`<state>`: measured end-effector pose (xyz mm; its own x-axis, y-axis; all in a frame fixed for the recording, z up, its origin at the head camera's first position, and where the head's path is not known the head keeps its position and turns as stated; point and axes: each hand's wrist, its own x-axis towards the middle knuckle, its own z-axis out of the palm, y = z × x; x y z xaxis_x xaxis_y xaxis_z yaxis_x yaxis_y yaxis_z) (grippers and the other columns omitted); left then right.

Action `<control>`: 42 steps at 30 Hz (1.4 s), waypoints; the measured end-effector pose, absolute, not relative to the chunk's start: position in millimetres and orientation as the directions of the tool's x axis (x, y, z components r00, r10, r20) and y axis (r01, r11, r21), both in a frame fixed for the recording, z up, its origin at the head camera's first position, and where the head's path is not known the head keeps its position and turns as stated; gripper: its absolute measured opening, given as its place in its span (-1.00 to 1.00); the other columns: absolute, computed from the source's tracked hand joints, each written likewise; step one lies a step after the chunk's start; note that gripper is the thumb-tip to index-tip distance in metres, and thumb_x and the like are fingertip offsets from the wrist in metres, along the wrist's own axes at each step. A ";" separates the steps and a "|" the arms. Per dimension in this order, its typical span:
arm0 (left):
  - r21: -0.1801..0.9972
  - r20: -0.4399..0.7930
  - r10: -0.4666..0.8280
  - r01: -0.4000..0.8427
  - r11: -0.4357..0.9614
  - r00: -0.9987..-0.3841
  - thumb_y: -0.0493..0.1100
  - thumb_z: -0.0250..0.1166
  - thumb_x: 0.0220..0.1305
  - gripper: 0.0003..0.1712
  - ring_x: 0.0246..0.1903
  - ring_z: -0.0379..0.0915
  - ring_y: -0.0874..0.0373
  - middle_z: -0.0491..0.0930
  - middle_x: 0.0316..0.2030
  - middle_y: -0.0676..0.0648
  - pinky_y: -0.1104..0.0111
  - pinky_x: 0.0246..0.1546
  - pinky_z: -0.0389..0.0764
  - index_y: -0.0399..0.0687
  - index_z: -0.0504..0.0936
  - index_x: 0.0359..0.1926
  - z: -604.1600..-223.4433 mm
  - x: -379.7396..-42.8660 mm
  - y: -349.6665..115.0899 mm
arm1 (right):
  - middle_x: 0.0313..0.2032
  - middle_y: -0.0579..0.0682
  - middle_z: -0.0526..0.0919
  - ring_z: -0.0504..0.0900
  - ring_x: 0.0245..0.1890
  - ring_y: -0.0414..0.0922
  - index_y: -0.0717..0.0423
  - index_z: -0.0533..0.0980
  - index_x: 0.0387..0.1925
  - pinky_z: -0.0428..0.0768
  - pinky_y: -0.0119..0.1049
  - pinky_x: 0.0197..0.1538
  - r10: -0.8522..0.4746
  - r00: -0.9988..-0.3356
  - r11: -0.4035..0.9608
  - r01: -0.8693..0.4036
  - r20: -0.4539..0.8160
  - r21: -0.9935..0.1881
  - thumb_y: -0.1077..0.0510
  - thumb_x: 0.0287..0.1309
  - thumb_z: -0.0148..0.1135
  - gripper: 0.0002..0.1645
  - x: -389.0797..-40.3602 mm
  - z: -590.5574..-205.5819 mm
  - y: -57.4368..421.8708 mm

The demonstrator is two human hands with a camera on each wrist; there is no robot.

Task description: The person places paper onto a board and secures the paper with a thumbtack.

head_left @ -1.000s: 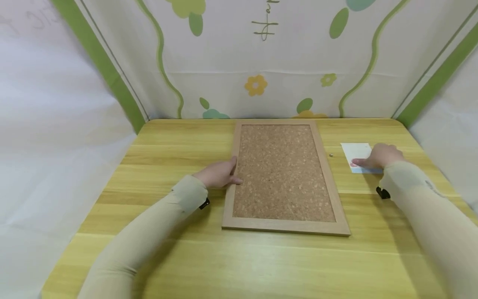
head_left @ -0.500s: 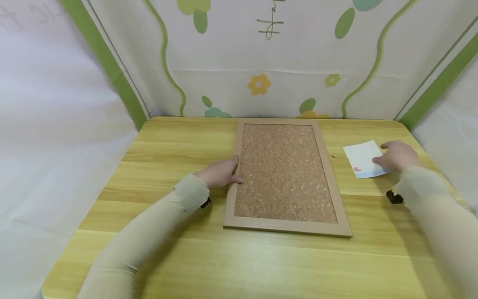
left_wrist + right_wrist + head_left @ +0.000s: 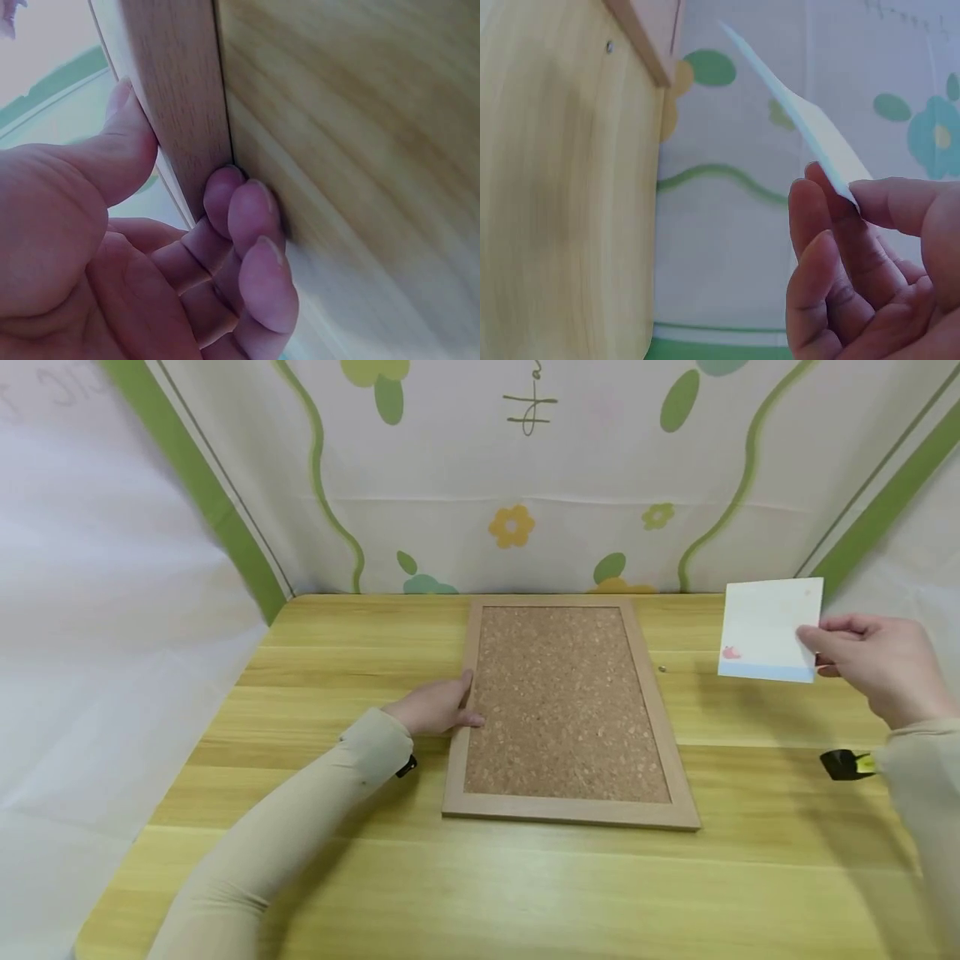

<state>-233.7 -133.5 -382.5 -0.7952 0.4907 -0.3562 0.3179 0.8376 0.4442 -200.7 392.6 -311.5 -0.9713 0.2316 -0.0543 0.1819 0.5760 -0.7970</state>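
A cork board (image 3: 566, 710) with a light wooden frame lies flat on the table. At its left side my left hand (image 3: 431, 706) grips the frame, thumb over the top. In the left wrist view the curled fingertips (image 3: 253, 214) press against the frame's side (image 3: 176, 82). Raised over the table on the right, a white note sheet (image 3: 768, 627) with a blue strip and a small pink print is pinched at its right edge by my right hand (image 3: 885, 660). The right wrist view shows the sheet (image 3: 799, 116) between thumb and fingers.
A tiny metallic piece (image 3: 662, 669) lies on the wooden table (image 3: 360, 643), just right of the board. Behind the table's far edge hangs a white curtain (image 3: 585, 468) with flower prints and green bands.
My right hand has picked the note sheet off the table, lifting it up and to the right until it faces the head camera. My left hand stays at the board's left side.
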 end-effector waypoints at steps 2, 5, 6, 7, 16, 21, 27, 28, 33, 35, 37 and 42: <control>0.439 -0.355 0.491 0.322 0.839 -0.796 0.15 0.20 0.36 0.11 0.36 0.22 -0.12 0.20 0.41 -0.34 0.09 0.31 0.28 -0.28 -0.27 0.55 -382.4 -233.5 -134.1 | -0.47 -0.48 0.64 0.65 -0.52 -0.26 -0.30 0.65 -0.34 0.58 -0.42 -0.45 0.230 -0.973 0.559 0.164 -0.038 -0.813 -0.25 0.14 0.35 -0.80 -196.5 -310.1 383.0; 0.433 -0.355 0.493 0.328 0.840 -0.794 0.15 0.20 0.36 0.11 0.35 0.24 -0.12 0.22 0.40 -0.35 0.09 0.30 0.29 -0.29 -0.27 0.55 -382.0 -233.0 -134.7 | -0.43 -0.46 0.65 0.65 -0.49 -0.25 -0.20 0.64 -0.26 0.59 -0.40 -0.42 0.205 -0.978 0.539 0.139 -0.030 -0.831 -0.24 0.14 0.34 -0.72 -190.8 -307.5 367.1; 0.433 -0.356 0.493 0.327 0.840 -0.794 0.15 0.20 0.36 0.11 0.35 0.24 -0.12 0.21 0.40 -0.34 0.09 0.30 0.29 -0.29 -0.28 0.55 -381.8 -232.8 -134.9 | -0.43 -0.43 0.66 0.64 -0.49 -0.24 -0.17 0.64 -0.26 0.59 -0.40 -0.41 0.193 -0.981 0.530 0.125 -0.025 -0.838 -0.22 0.15 0.34 -0.73 -188.8 -306.6 361.5; 0.432 -0.358 0.494 0.328 0.840 -0.793 0.15 0.19 0.37 0.11 0.35 0.25 -0.12 0.22 0.40 -0.34 0.09 0.30 0.30 -0.29 -0.28 0.55 -381.8 -232.6 -135.1 | -0.42 -0.42 0.67 0.64 -0.48 -0.23 -0.16 0.64 -0.24 0.59 -0.40 -0.40 0.178 -0.984 0.530 0.113 -0.020 -0.841 -0.21 0.16 0.34 -0.72 -186.9 -306.0 355.8; 0.427 -0.367 0.476 0.310 0.850 -0.799 0.16 0.20 0.36 0.11 0.32 0.29 -0.09 0.22 0.40 -0.32 0.09 0.27 0.34 -0.26 -0.28 0.55 -383.0 -232.7 -136.9 | -0.41 -0.28 0.72 0.66 -0.41 -0.19 0.02 0.57 -0.09 0.58 -0.35 -0.32 0.040 -0.998 0.586 0.061 -0.046 -0.808 -0.24 0.23 0.27 -0.54 -177.8 -313.2 312.0; 0.413 -0.366 0.478 0.321 0.852 -0.798 0.18 0.20 0.35 0.12 0.29 0.35 -0.07 0.27 0.38 -0.33 0.10 0.24 0.38 -0.27 -0.28 0.55 -384.6 -234.0 -138.4 | -0.34 -0.12 0.76 0.66 -0.38 -0.12 0.18 0.49 0.03 0.55 -0.28 -0.29 -0.038 -0.997 0.653 0.028 -0.070 -0.757 -0.29 0.28 0.20 -0.36 -177.1 -325.6 284.3; 0.403 -0.366 0.475 0.324 0.856 -0.800 0.18 0.20 0.35 0.12 0.30 0.32 -0.09 0.25 0.39 -0.33 0.10 0.25 0.37 -0.27 -0.27 0.55 -383.8 -234.2 -138.4 | -0.40 -0.01 0.75 0.65 -0.39 -0.05 0.21 0.48 -0.03 0.55 -0.25 -0.36 -0.152 -0.982 0.650 -0.011 -0.115 -0.760 -0.20 0.36 0.16 -0.46 -181.8 -340.3 250.8; 0.400 -0.365 0.474 0.324 0.857 -0.801 0.19 0.20 0.35 0.12 0.31 0.32 -0.08 0.24 0.39 -0.33 0.10 0.25 0.37 -0.27 -0.26 0.55 -383.9 -234.1 -138.4 | -0.42 -0.01 0.74 0.65 -0.39 -0.05 0.20 0.47 -0.04 0.55 -0.25 -0.37 -0.168 -0.978 0.647 -0.012 -0.127 -0.762 -0.20 0.37 0.16 -0.47 -182.8 -342.1 245.6; 0.386 -0.355 0.473 0.334 0.860 -0.806 0.20 0.20 0.34 0.12 0.28 0.36 -0.07 0.28 0.38 -0.33 0.11 0.24 0.39 -0.27 -0.24 0.55 -383.5 -233.9 -138.0 | -0.52 0.01 0.68 0.55 -0.51 -0.07 0.21 0.46 -0.11 0.44 -0.30 -0.50 -0.231 -0.959 0.643 -0.026 -0.162 -0.765 -0.14 0.37 0.17 -0.54 -188.5 -351.8 222.5; 0.384 -0.351 0.474 0.338 0.859 -0.807 0.19 0.20 0.34 0.11 0.24 0.41 -0.05 0.32 0.35 -0.34 0.12 0.22 0.40 -0.28 -0.23 0.55 -383.0 -233.4 -137.3 | -0.55 0.00 0.66 0.52 -0.54 -0.10 0.21 0.46 -0.14 0.41 -0.31 -0.52 -0.243 -0.956 0.651 -0.037 -0.162 -0.758 -0.10 0.38 0.18 -0.59 -191.0 -356.6 214.7; 0.383 -0.349 0.478 0.342 0.858 -0.806 0.18 0.20 0.35 0.10 0.15 0.48 -0.01 0.38 0.30 -0.34 0.12 0.19 0.43 -0.30 -0.22 0.55 -382.3 -232.5 -136.7 | -0.58 -0.02 0.66 0.50 -0.57 -0.12 0.20 0.46 -0.19 0.36 -0.32 -0.54 -0.251 -0.955 0.670 -0.052 -0.160 -0.741 -0.08 0.38 0.18 -0.62 -192.6 -361.7 208.0; 0.372 -0.350 0.484 0.355 0.858 -0.802 0.18 0.18 0.36 0.09 0.09 0.51 0.01 0.43 0.26 -0.34 0.13 0.17 0.45 -0.31 -0.21 0.54 -379.9 -230.3 -134.5 | -0.65 -0.02 0.64 0.56 -0.62 -0.12 0.17 0.49 -0.36 0.35 -0.28 -0.53 -0.280 -0.945 0.726 -0.096 -0.166 -0.681 -0.04 0.38 0.17 -0.65 -192.7 -371.2 195.9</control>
